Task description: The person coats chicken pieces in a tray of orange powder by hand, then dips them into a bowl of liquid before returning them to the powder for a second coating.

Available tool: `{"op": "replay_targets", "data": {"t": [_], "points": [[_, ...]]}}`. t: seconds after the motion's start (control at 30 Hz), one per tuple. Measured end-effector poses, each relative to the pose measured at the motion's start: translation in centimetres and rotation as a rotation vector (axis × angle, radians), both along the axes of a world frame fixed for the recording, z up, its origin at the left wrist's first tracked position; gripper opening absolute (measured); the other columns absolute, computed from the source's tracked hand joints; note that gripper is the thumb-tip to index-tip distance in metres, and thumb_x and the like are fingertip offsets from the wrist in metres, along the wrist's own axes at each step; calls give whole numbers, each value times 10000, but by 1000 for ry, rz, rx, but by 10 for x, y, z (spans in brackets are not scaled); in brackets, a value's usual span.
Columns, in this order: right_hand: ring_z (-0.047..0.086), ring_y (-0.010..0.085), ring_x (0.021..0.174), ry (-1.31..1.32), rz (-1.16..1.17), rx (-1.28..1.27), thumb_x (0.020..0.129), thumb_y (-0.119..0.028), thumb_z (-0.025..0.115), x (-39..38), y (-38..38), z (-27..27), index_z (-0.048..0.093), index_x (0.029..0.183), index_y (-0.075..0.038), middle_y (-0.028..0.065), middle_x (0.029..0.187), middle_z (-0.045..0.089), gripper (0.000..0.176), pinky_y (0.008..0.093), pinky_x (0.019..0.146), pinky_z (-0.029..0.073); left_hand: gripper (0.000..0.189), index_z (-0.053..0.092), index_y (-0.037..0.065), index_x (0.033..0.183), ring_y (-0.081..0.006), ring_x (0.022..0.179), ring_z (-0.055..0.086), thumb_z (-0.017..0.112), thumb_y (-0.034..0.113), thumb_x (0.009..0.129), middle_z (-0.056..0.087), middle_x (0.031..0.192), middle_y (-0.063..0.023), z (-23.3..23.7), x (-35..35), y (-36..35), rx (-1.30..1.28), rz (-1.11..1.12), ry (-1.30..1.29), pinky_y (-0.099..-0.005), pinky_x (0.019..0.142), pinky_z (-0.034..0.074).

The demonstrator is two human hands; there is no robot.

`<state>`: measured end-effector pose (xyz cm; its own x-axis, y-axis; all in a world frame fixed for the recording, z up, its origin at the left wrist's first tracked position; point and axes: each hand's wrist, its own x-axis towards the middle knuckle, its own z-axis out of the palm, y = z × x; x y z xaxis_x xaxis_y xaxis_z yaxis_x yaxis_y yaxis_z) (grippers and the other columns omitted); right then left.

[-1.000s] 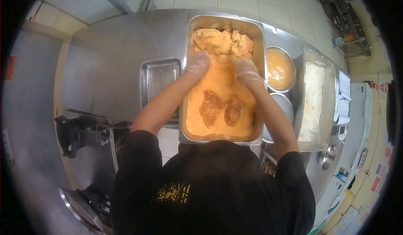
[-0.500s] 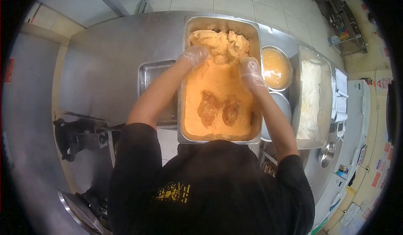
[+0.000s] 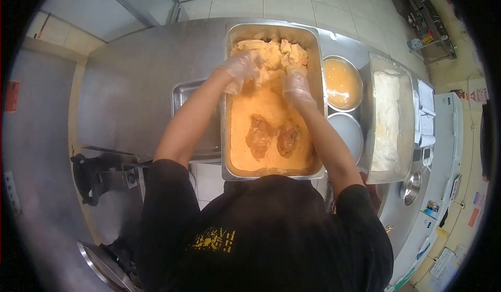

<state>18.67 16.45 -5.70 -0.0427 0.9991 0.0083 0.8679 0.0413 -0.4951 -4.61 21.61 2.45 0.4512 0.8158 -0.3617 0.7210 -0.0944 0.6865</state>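
Note:
A deep steel pan [image 3: 227, 135] holds orange breading powder [image 3: 245, 109]. My left hand [image 3: 242, 69], in a clear plastic glove, curls its fingers at the edge of a coated piece of meat [image 3: 264, 76] in the far half. My right hand [image 3: 298, 86], gloved too, has its fingers drawn in beside the coated pieces; what they grip, if anything, is hidden. More powder-covered pieces [image 3: 295, 53] are heaped against the pan's far end. Nearer to me, two darker, wet-looking pieces of meat [image 3: 259, 135] lie side by side on the powder.
Right of the pan stand a bowl of yellowish liquid [image 3: 342, 86], a round pale container [image 3: 347, 133] and a long clear tub of white powder [image 3: 385, 120]. A shallow steel tray [image 3: 180, 91] sits at its left on the steel table [image 3: 125, 88].
My right hand has shifted left, inward over the pan. My left hand has turned and spread slightly over the coated pieces. The two darker pieces stay put.

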Motion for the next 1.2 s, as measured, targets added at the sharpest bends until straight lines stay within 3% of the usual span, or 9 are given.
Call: {"op": "replay_targets", "data": {"t": [0.13,0.3,0.53,0.63,0.73,0.93,0.97,1.1,1.2], "points": [[674,447,1102,-55,199,-105,994,-296,633,-1,2,31,578,1420,-79,295,1151,694,482,522,946,541,384,651,37,1234,-171,770,713,751,96,868,747,990,-159,-7,-6,-2,-65,19,-121,-322,657,587],[696,417,1074,189,307,-347,967,-317,681,3,-2,71,514,1525,-151,289,1146,696,607,493,950,546,408,595,46,1217,-263,851,710,757,105,847,717,966,-141,11,2,-12,199,-162,11,-389,775,576],[711,408,1045,38,194,-516,953,-261,677,-8,-27,134,692,1249,-44,299,1084,713,367,468,924,553,365,613,60,1232,-330,1038,704,717,140,892,735,1073,-166,33,29,-21,233,-217,65,-421,900,554],[722,387,1064,-193,321,-359,958,-192,628,26,-31,62,742,1104,-5,277,1086,735,264,450,933,560,404,625,75,1321,-327,1121,705,695,144,929,738,1185,-177,5,30,-2,150,-103,78,-418,972,551],[735,365,1073,-383,326,-360,961,-130,576,35,-44,72,756,1113,-9,237,1113,754,265,445,934,574,464,604,74,1398,-337,1189,690,688,150,948,719,1272,-201,-30,57,17,211,34,-116,-413,1030,539],[738,354,1105,-443,284,-465,1003,-139,548,36,-51,79,758,1158,-53,204,1153,762,275,439,931,592,335,683,-17,1200,-390,1128,692,682,142,905,723,1195,-240,-86,131,49,602,-97,223,-445,1006,546],[746,343,1080,-452,357,-357,1003,-132,551,38,-53,72,761,1150,-76,184,1137,769,262,442,912,595,262,714,-30,1082,-395,1118,693,669,156,903,724,1151,-253,-71,134,47,532,-146,323,-459,997,547],[766,355,985,-371,495,-311,974,-127,549,38,-51,67,766,1102,-60,186,1039,779,261,438,854,603,229,718,-40,1064,-378,1008,719,672,139,928,736,1080,-235,-72,126,51,448,-135,337,-441,918,575],[769,361,971,-312,573,-283,980,-153,551,37,-48,50,772,1086,-58,199,1044,778,263,449,846,602,221,732,11,1090,-345,950,722,705,166,936,745,1037,-194,-80,89,27,482,68,-122,-424,883,580]]}}
